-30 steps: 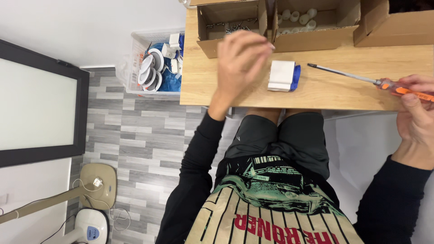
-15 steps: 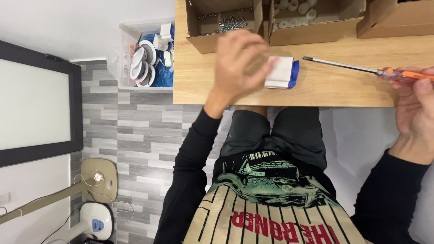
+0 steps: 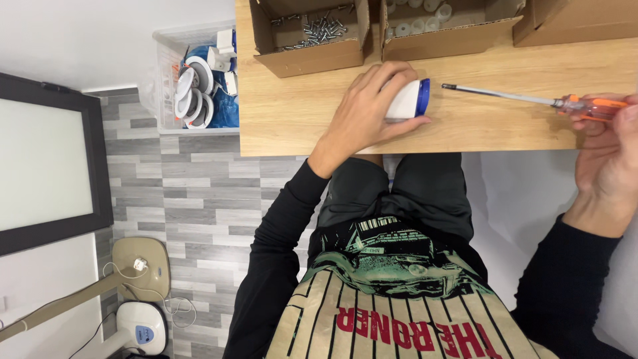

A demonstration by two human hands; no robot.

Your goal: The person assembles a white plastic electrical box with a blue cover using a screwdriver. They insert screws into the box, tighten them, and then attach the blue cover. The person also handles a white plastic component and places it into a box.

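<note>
A view from above looks down on a person seated at a wooden table (image 3: 299, 119), the tabletop running across the upper part of the picture. The left hand (image 3: 365, 110) is clenched around a small white plastic part with a blue rim (image 3: 409, 100), pressing it against the table near twelve o'clock. At about two o'clock the right hand (image 3: 608, 156) grasps the orange handle of a screwdriver (image 3: 531, 100), whose thin metal shaft lies nearly flat and points toward the blue rim, its tip just short of it and not touching. Beyond the left hand, at eleven o'clock, an open cardboard box holds loose screws (image 3: 319, 28); beside it at twelve o'clock a second box holds small white pieces (image 3: 419, 23). At ten o'clock, off the table's edge, a clear bin of round white fittings (image 3: 196, 90) stands on the floor. To do this well, the left hand would best keep the part pinned firmly so it cannot roll, while the screwdriver tip is lined up squarely before any turning force is applied.
</note>
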